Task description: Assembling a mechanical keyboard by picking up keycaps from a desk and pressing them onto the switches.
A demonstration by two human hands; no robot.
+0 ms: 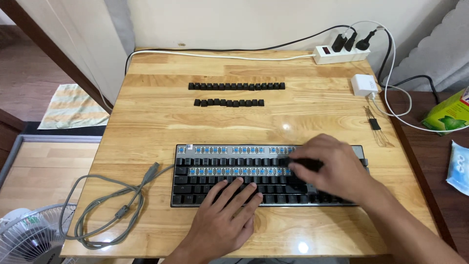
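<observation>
Left hand (225, 215), seen from the head camera, lies palm down with its fingers spread apart and flat on the lower key rows of the black mechanical keyboard with a grey metal plate (195, 173), gripping nothing. Right hand (332, 168) rests over the right part of the same keyboard, its fingers curled together over the black keys there; whether a keycap is pinched under the fingertips cannot be told, as the hand hides the spot. The keyboard sits near the front edge of the light wooden desk (156, 122), roughly centred. Its top row and one middle row are stripped, showing blue switches (229, 171) on the plate. Two rows of loose black keycaps (236, 86) lie well apart from the keyboard, toward the back edge of the desk, the longer row behind the shorter one (228, 102). A grey keyboard cable (105, 208) coils at the front left corner. A white power strip with black plugs (340, 53) sits at the back right corner, with a white charger block (364, 84) just in front of it near the right edge. A thin wire keycap puller (375, 125) lies near the right edge, between the charger and the right hand.
</observation>
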